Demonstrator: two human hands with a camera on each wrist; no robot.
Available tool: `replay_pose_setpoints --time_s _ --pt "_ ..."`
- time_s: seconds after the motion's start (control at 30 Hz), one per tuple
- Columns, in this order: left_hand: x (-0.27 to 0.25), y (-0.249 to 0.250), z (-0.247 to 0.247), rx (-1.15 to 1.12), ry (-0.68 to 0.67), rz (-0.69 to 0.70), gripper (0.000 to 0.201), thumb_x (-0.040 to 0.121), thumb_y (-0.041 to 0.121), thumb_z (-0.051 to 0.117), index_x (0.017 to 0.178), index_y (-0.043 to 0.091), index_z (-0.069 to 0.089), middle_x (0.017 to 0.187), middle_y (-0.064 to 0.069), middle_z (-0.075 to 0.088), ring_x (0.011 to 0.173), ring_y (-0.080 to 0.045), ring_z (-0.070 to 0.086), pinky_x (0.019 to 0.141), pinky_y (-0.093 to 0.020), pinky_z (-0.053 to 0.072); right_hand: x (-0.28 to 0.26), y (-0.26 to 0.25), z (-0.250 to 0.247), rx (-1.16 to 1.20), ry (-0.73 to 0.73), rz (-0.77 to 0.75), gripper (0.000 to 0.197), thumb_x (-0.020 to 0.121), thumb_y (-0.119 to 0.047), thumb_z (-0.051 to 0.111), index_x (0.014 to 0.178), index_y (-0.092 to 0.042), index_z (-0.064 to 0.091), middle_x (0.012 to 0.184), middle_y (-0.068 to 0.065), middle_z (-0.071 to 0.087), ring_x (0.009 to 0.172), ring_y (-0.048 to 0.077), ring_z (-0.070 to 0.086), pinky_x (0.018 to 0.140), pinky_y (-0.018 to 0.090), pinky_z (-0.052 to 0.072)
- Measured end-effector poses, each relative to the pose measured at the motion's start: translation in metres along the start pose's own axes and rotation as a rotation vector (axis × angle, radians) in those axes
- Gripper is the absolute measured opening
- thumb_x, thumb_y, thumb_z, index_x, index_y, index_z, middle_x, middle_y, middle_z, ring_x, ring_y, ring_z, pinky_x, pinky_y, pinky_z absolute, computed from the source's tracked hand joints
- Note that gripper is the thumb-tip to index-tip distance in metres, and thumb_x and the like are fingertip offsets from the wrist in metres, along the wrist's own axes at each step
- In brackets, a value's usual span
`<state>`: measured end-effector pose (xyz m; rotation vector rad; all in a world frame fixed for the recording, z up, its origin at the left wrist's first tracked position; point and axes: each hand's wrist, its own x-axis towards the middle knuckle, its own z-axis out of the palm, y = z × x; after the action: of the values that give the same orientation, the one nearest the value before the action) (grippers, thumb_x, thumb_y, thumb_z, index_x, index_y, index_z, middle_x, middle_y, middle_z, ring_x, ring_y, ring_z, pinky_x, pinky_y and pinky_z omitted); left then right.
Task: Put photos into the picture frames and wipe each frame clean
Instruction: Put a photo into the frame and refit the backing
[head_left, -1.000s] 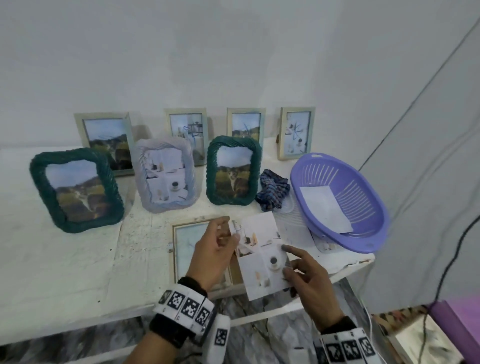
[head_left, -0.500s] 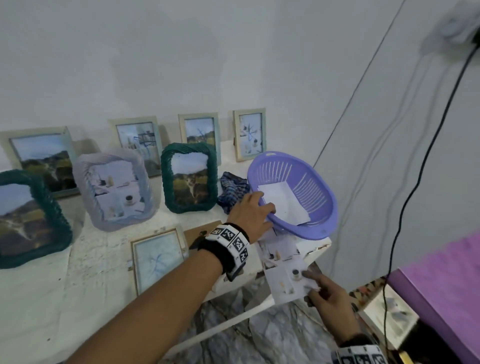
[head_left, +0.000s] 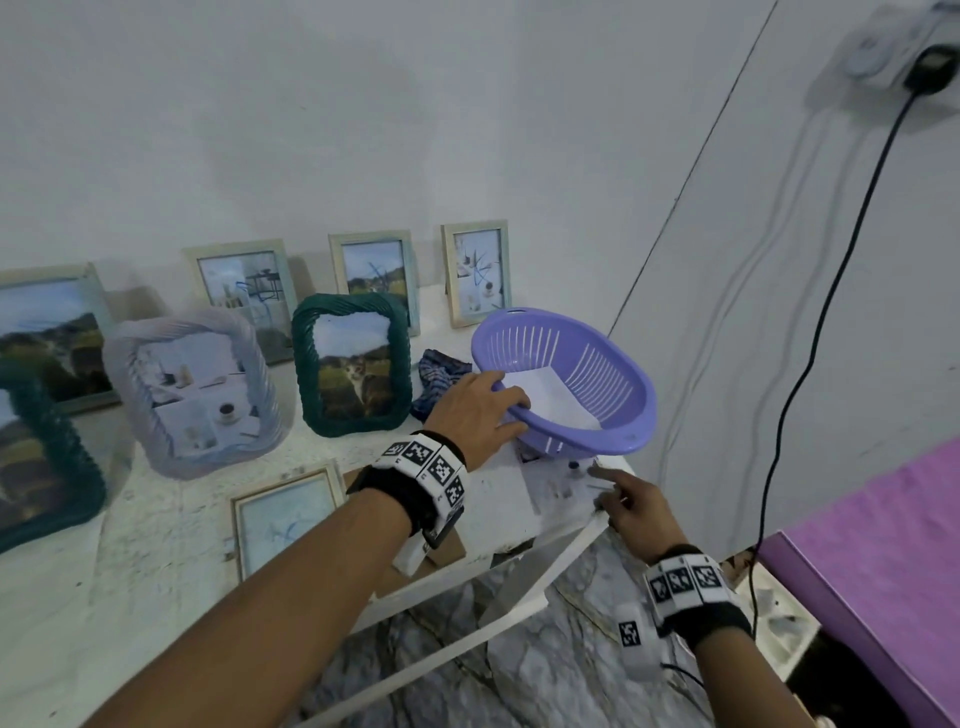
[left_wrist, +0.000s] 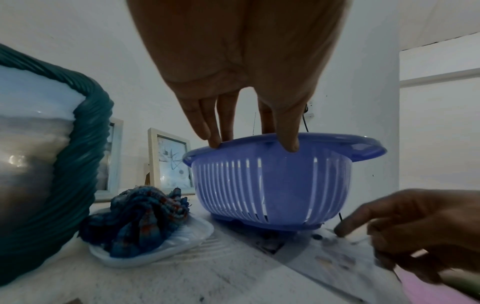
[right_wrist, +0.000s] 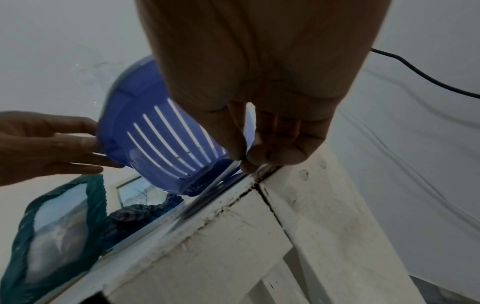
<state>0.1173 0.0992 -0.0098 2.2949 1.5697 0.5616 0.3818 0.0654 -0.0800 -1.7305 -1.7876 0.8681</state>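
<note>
While the basket (head_left: 597, 364) rim is gripped by the left hand (head_left: 475, 415) mid-frame, a photo (head_left: 558, 486) is pinched by the right hand (head_left: 631, 506) at the worktop (head_left: 156, 545) edge.

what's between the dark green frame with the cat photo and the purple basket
A crumpled blue plaid cloth lies between the green frame and the purple basket. The left wrist view shows it resting on a small white dish.

1. A plain home room was suggested by bare white walls (head_left: 363, 130).
2. A worn white counter (head_left: 156, 519) carried standing picture frames (head_left: 353, 364).
3. A wall socket (head_left: 893, 52) fed a black cable (head_left: 779, 415); marble-patterned floor (head_left: 545, 665) was seen below.
</note>
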Motion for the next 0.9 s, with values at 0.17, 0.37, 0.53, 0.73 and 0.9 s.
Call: replay_pose_setpoints --time_s 0.17,0.37,0.53,0.73,0.9 --pt "-0.01 0.003 0.009 0.072 -0.001 -0.005 0.035 0.094 0.041 0.055 0.125 0.025 0.058 0.147 -0.011 0.039 0.131 -0.029 0.039 0.108 -0.04 0.033 0.02 0.006 0.006 -0.083 0.085 0.095 0.013 0.087 -0.005 0.058 0.078 -0.015 0.059 0.068 0.011 0.063 0.071 0.031 0.06 0.066 0.029 0.041" --pt "-0.021 0.002 0.026 0.123 0.025 -0.011 0.035 0.094 0.039 0.056 0.126 0.024 0.059 0.15 -0.013 0.036 0.133 -0.032 0.037 0.106 -0.041 0.032 0.005 0.01 -0.012 -0.098 0.092 0.075 0.015 0.088 -0.011 0.061 0.094 -0.023 0.056 0.071 0.003 0.062 0.066 0.022 0.057 0.064 0.027 0.037" --pt "-0.026 -0.001 0.032 0.042 0.05 0.003 0.039 0.093 0.042 0.057 0.127 0.024 0.059 0.15 -0.014 0.036 0.135 -0.032 0.035 0.106 -0.044 0.036 0.017 -0.022 -0.076 -0.172 0.32 0.048 0.012 0.088 -0.008 0.057 0.091 -0.017 0.064 0.069 0.007 0.064 0.066 0.028 0.06 0.066 0.031 0.043" --pt "-0.032 -0.008 0.04 -0.014 0.076 0.023 0.042 0.095 0.045 0.052 0.134 0.029 0.052 0.156 -0.006 0.026 0.142 -0.024 0.025 0.109 -0.039 0.036 0.082 -0.128 -0.084 -0.503 0.124 -0.326 0.017 0.089 -0.019 0.056 0.104 -0.018 0.064 0.084 0.002 0.066 0.077 0.023 0.06 0.072 0.031 0.047" --pt "-0.035 -0.005 0.048 -0.01 0.095 -0.007 0.043 0.096 0.046 0.049 0.135 0.028 0.05 0.157 -0.007 0.025 0.142 -0.025 0.027 0.109 -0.037 0.035 0.149 -0.159 -0.013 -0.983 -0.35 -0.331 0.039 0.089 -0.028 0.06 0.127 -0.022 0.052 0.124 0.005 0.058 0.113 0.026 0.055 0.086 0.035 0.045"
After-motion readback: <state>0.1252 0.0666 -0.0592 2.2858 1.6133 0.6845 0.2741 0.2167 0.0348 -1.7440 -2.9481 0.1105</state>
